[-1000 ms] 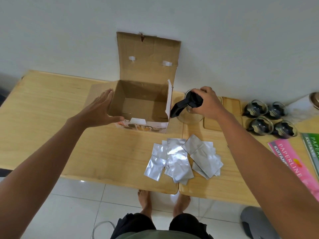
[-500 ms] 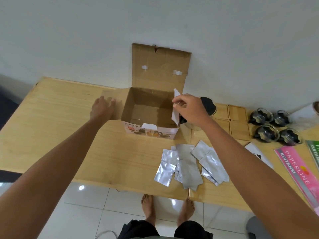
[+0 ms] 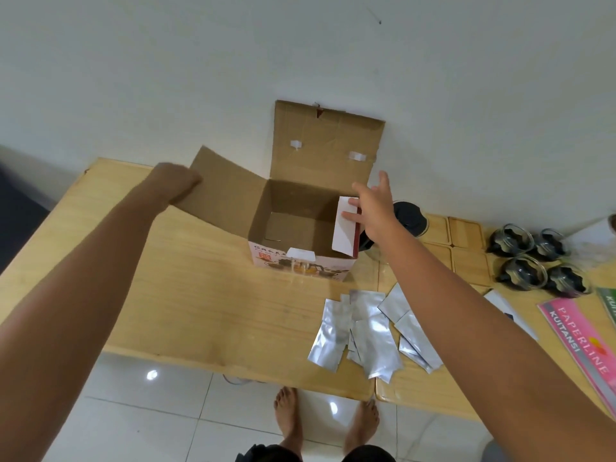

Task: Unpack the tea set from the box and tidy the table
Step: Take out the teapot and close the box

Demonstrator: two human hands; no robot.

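The cardboard tea set box (image 3: 301,261) stands open on the wooden table (image 3: 186,295), its tall back lid leaning on the wall; nothing is visible inside it. My left hand (image 3: 175,185) grips the edge of the box's left flap (image 3: 226,198), which is tilted up off the table. My right hand (image 3: 373,208) reaches over the box's right side with fingers spread, fingertips touching the white right flap (image 3: 345,230). The glass teapot with a black lid (image 3: 410,221) stands just right of the box, partly hidden by my right arm. Several glass cups (image 3: 533,258) sit at the far right.
Several silver foil packets (image 3: 366,331) lie scattered near the table's front edge. Wooden coasters (image 3: 466,245) lie between teapot and cups. A pink receipt book (image 3: 580,341), a green one (image 3: 608,301) and a white leaflet (image 3: 510,311) lie at the right. My bare feet show below.
My right hand left the teapot beside the box, pinched the right flap, and now spreads over it. My left hand has lifted the left flap up off the table.
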